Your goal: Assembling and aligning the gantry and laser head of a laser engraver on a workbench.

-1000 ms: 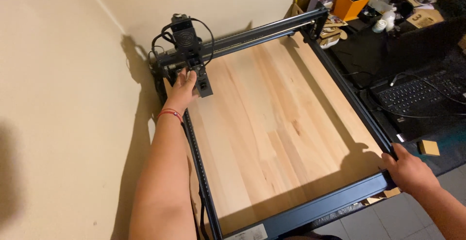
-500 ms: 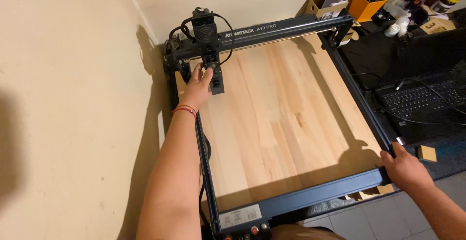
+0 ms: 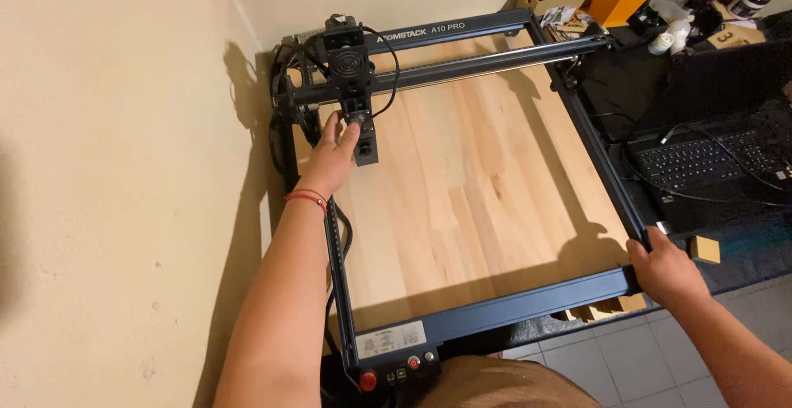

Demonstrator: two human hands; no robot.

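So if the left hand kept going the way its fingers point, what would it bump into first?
The left hand already touches the black laser head on the engraver's crossbar. Pushing straight on, it would likely press into that head first; the wall lies beyond.

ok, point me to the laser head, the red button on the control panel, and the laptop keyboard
laser head [image 3: 353, 86]: head view, on its black body by the round fan.
red button [image 3: 368, 381]: head view, on the button's round top at the frame's near corner.
laptop keyboard [image 3: 701, 160]: head view, on the dark keys, right of the frame.
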